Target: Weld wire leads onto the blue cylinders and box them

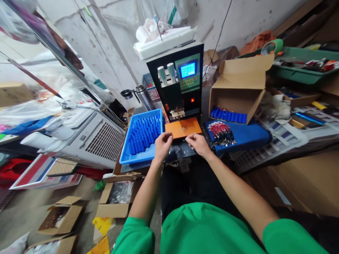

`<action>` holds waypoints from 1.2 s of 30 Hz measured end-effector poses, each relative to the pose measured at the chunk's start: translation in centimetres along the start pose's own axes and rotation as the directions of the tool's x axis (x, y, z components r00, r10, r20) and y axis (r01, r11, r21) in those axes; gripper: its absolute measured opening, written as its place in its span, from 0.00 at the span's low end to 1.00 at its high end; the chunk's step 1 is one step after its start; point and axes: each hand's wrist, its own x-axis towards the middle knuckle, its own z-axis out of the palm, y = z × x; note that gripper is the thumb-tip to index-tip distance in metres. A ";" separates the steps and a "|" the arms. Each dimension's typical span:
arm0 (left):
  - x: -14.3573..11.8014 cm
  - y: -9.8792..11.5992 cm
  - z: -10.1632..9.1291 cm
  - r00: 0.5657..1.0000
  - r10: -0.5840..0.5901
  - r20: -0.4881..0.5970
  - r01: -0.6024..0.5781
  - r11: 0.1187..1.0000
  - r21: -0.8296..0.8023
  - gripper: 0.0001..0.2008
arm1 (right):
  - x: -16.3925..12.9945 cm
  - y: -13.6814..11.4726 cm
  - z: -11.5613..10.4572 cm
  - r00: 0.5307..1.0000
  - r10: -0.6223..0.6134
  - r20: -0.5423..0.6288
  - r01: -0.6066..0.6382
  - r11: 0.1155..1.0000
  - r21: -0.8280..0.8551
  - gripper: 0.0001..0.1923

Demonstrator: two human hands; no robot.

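My left hand [163, 144] is closed in a pinch at the left front edge of the orange plate [185, 127]; whatever is in its fingertips is too small to make out. At the plate's right front edge, my right hand [198, 144] pinches something tiny that I cannot name. Behind the plate stands a black spot-welding machine [174, 84] with a lit blue screen, its electrodes above the plate. Left of my left hand, a blue tray [124, 150] holds many upright blue cylindrical cells [143, 135]. Red and black wire leads [221, 133] lie bunched to the right of my right hand.
An open cardboard box [237, 84] at the right holds a row of blue battery packs [228, 115]. A steel thermos [145, 98] stands behind the tray. A green bin [304, 77] is at far right, a grey-white appliance [97, 137] at left, and open boxes [118, 208] on the floor.
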 end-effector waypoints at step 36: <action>7.0 0.2 6.6 0.993 0.039 0.112 -0.034 0.998 -0.047 0.08 | 0.8 0.1 -2.8 0.990 -0.040 -0.133 0.041 0.999 0.006 0.20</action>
